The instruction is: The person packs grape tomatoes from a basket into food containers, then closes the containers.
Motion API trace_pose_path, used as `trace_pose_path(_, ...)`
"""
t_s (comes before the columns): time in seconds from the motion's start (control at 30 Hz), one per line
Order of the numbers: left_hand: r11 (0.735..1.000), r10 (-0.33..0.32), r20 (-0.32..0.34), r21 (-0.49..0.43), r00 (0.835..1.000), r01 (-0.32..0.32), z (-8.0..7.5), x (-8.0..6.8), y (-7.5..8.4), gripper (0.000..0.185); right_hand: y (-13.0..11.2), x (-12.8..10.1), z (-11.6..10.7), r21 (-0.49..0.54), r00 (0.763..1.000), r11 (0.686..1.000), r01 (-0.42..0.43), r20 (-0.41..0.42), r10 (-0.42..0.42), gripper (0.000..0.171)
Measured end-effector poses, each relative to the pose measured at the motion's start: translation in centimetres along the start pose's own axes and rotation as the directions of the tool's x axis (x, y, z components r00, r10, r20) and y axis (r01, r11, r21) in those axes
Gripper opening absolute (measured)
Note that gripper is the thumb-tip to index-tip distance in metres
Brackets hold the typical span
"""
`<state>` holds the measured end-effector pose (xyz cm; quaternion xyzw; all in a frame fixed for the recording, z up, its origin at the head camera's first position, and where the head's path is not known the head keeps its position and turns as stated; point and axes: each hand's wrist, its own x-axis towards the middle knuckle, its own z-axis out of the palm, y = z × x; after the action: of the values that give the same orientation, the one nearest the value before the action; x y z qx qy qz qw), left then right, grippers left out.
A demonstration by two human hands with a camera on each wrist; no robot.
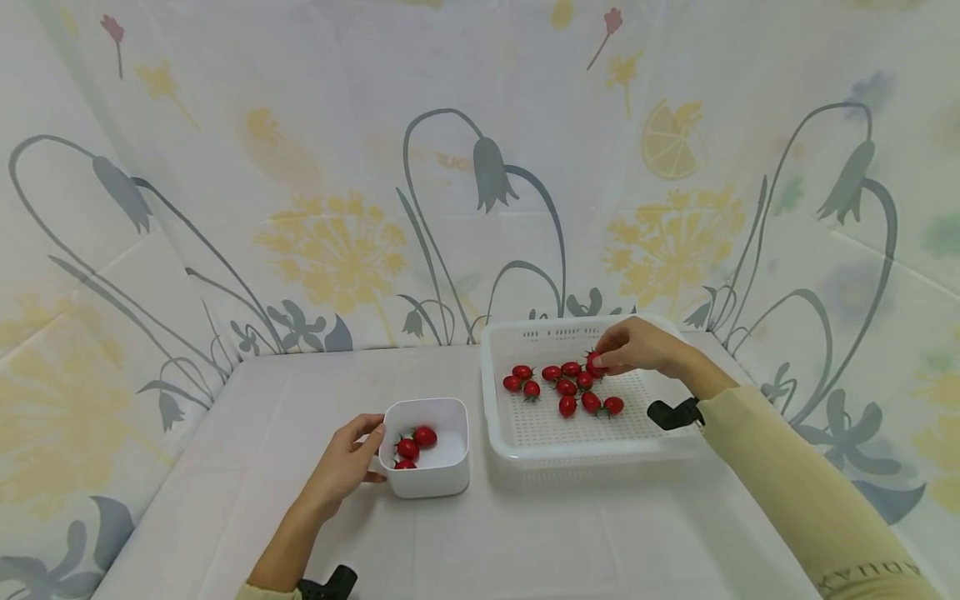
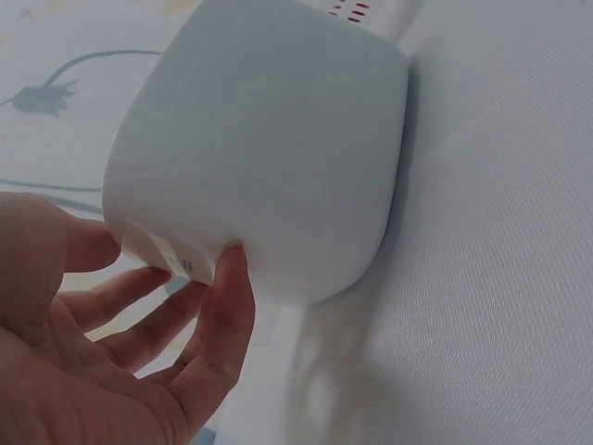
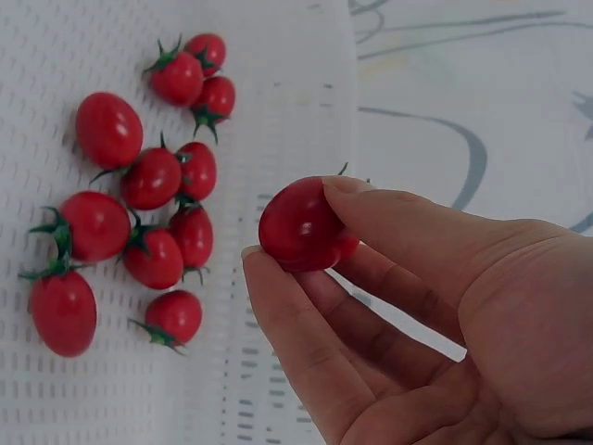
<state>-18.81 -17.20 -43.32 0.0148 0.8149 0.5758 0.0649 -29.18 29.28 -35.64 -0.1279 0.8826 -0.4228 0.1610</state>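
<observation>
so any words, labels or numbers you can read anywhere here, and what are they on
Sleeve cuff of the right arm, head view: dark embroidered capital letters at the bottom edge, seen upside down and cut off, too small to read.
Backdrop curtain: a faint pale mark near the grey bell flower, too blurred to read.
White tub, white basket, cherry tomatoes: no text shows on them.

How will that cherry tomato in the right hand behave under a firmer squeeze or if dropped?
The cherry tomato looks glossy and round, so it may slip from the right hand and probably rolls on the tray. Thin skin likely bruises or splits.
</observation>
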Motion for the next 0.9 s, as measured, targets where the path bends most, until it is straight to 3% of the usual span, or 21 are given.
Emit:
trace_pose_path(0.57,1.000,-0.004,0.003,0.003,1.000,0.004,0.0,-0.1,0.1,0.038,-2.8,-1.7,1.8,0.028,0.998,0.998,0.058,-0.012,-0.057,0.037)
trace_pose_path(0.9,1.000,-0.006,0.004,0.000,1.000,0.006,0.0,-0.1,0.1,0.038,-4.4,-2.0,3.4,0.052,0.993,0.992,0.114,-0.020,-0.113,0.030)
